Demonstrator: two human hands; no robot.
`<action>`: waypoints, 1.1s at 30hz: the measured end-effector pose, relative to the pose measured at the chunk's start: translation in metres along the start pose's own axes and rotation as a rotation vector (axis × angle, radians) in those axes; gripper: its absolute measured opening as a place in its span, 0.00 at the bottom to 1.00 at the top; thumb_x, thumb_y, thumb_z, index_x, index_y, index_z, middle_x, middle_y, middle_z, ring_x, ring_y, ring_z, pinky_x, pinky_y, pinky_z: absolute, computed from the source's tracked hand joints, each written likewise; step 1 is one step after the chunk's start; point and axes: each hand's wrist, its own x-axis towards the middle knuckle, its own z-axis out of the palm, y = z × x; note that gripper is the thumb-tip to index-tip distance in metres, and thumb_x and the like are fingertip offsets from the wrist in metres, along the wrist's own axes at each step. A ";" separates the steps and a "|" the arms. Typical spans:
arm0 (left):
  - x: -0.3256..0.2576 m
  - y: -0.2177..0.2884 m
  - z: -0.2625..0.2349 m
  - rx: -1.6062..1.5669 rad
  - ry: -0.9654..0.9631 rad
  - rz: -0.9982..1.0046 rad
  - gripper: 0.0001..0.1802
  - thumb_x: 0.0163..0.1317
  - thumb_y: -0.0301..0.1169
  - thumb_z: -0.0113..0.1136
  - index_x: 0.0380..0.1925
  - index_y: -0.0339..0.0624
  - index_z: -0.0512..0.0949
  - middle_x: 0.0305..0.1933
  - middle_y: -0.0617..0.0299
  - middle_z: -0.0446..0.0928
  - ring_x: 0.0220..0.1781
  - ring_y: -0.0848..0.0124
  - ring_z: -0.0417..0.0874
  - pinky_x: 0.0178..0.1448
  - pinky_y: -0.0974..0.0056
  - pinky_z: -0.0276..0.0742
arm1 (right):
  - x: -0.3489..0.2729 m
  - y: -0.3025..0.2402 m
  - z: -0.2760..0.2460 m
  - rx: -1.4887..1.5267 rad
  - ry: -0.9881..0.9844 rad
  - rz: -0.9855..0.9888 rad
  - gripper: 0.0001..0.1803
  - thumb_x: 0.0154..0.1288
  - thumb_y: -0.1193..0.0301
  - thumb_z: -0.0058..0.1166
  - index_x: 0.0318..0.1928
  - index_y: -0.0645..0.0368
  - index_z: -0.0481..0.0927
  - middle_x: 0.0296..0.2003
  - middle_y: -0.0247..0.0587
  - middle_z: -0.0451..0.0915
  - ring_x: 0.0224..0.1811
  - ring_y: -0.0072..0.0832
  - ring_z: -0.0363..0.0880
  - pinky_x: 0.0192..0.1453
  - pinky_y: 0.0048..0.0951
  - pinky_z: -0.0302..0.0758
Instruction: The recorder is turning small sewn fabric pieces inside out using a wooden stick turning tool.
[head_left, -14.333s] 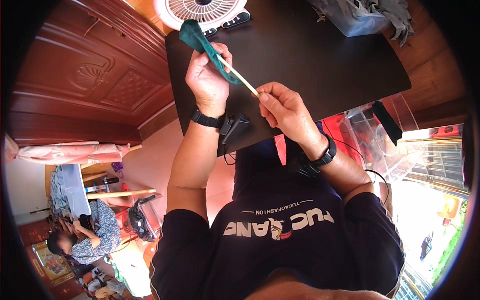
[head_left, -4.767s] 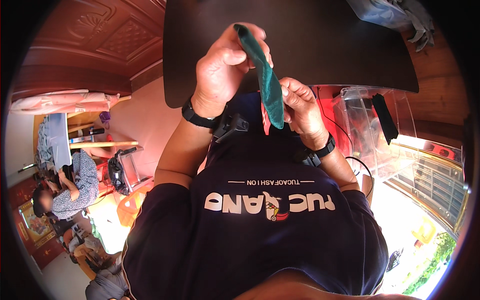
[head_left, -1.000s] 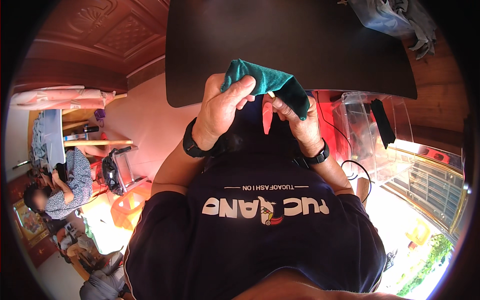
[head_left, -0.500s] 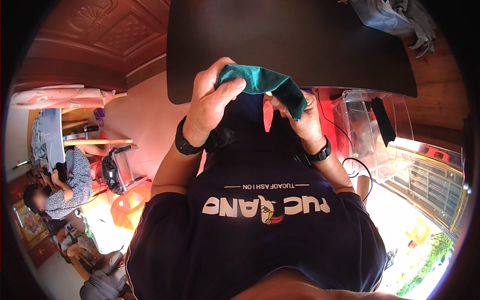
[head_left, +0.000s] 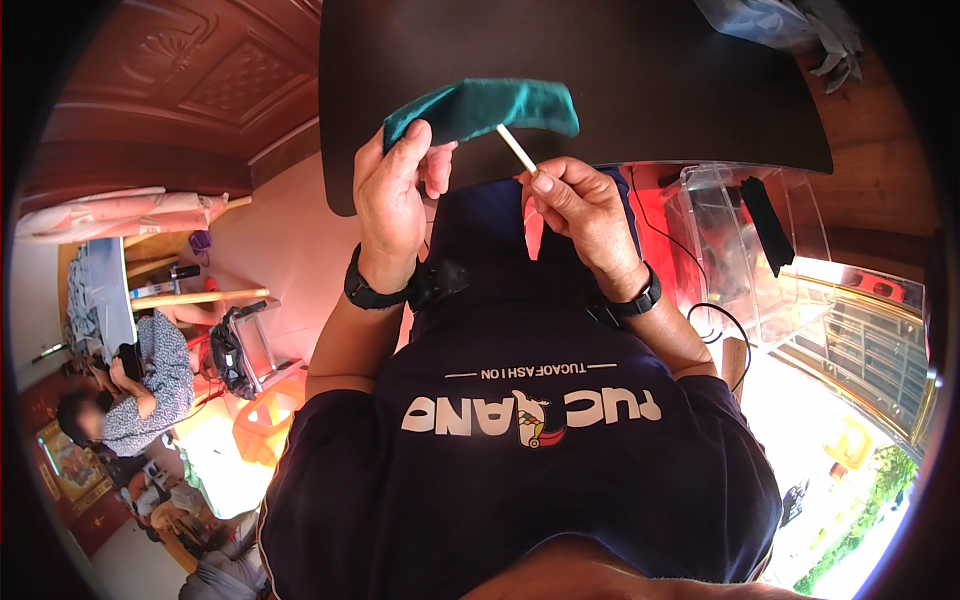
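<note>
**A thin stick goes into a green cloth tube**

A dark table top (head_left: 640, 90) fills the upper part of the view, with carved wooden panels (head_left: 200, 90) on the left and a clear plastic box (head_left: 740, 250) on the right. A grey bundle (head_left: 790, 25) lies at the far corner of the table.

The left hand (head_left: 392, 200) is closed on one end of the green cloth piece (head_left: 480, 105), thumb and fingers pinching it so that it stays lifted above the table edge and stretched sideways. The right hand (head_left: 580, 205) pinches a pale thin stick (head_left: 517, 150) between thumb and fingertips; the tip of the stick points up into the underside of the cloth. I think the cloth is held flat and steady so that the stick can find its opening.

Half a second ago both hands were closed on the cloth, which sagged toward the right hand, and no stick was visible. Now the cloth lies almost level and the right hand holds only the stick.
</note>
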 end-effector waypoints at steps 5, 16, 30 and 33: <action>-0.006 -0.008 0.011 -0.011 0.052 -0.002 0.21 0.68 0.40 0.47 0.33 0.30 0.78 0.20 0.63 0.71 0.20 0.78 0.67 0.24 0.73 0.58 | 0.003 -0.005 -0.002 0.173 0.022 -0.003 0.12 0.70 0.64 0.50 0.40 0.62 0.77 0.20 0.25 0.69 0.16 0.11 0.59 0.17 0.13 0.54; -0.014 -0.011 0.013 0.727 -0.606 0.015 0.20 0.61 0.36 0.56 0.47 0.32 0.75 0.33 0.60 0.75 0.34 0.71 0.76 0.43 0.66 0.72 | 0.003 -0.012 -0.002 0.386 0.043 -0.068 0.13 0.72 0.63 0.45 0.38 0.60 0.76 0.20 0.28 0.71 0.17 0.13 0.66 0.16 0.14 0.58; 0.020 -0.006 0.039 -0.182 -0.094 0.193 0.16 0.69 0.35 0.40 0.46 0.33 0.71 0.41 0.61 0.75 0.44 0.75 0.74 0.49 0.70 0.67 | -0.006 -0.011 0.010 0.017 -0.098 -0.101 0.11 0.68 0.73 0.50 0.49 0.60 0.77 0.27 0.28 0.75 0.24 0.12 0.70 0.27 0.14 0.70; 0.020 -0.010 0.051 -0.101 0.012 0.280 0.10 0.68 0.33 0.44 0.35 0.38 0.70 0.32 0.69 0.69 0.34 0.82 0.65 0.39 0.75 0.61 | -0.006 -0.007 0.011 0.015 -0.072 -0.154 0.13 0.68 0.73 0.51 0.51 0.61 0.78 0.29 0.29 0.74 0.24 0.13 0.71 0.28 0.14 0.71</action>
